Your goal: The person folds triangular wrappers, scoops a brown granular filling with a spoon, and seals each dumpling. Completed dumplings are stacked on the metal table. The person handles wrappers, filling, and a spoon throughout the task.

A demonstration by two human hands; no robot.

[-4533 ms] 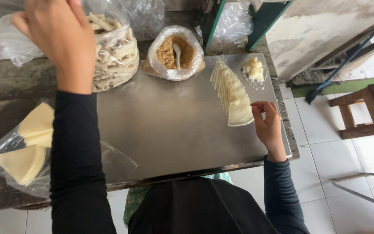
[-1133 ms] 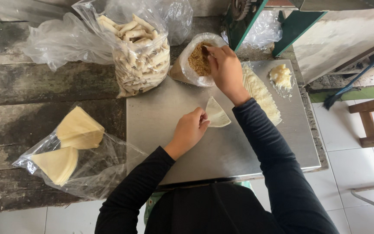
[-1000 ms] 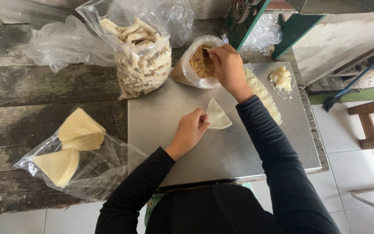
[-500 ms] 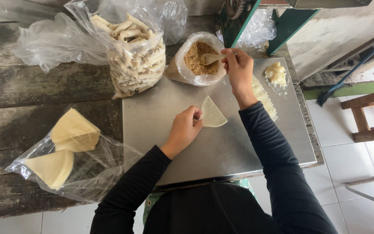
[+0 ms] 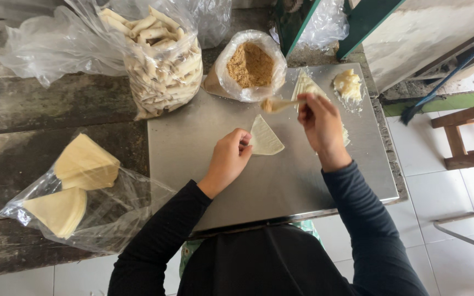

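A dark, weathered wooden tabletop (image 5: 39, 118) carries a flat sheet of bare grey metal (image 5: 297, 181) that lies along its right part. On the wood at the left lies a clear plastic bag holding stacks of pale yellow triangular wrappers (image 5: 78, 189). At the back, partly on the metal sheet's left corner, stands a tall clear plastic bag packed with small pale rolled pastries (image 5: 163, 60). Just to its right sits an open plastic bag of brown crumbly filling (image 5: 250, 66), its mouth folded wide. A row of overlapping pale wrappers (image 5: 305, 85) lies further right on the metal, partly hidden behind the right hand, and beside it a small lump of whitish paste (image 5: 348, 85) sits near the sheet's far right corner.

In the middle of the metal sheet lies a single pale triangular wrapper (image 5: 265, 138), flat, with its point toward the filling bag. The left hand (image 5: 229, 161), in a black sleeve, rests on the sheet with its fingers curled, the fingertips pressing the wrapper's left edge. The right hand (image 5: 320, 126), also black-sleeved, is clamped around the handle of a small pale spoon (image 5: 278, 104), which is held level above the sheet between the filling bag and the single wrapper, its bowl loaded with brown filling and pointing left.
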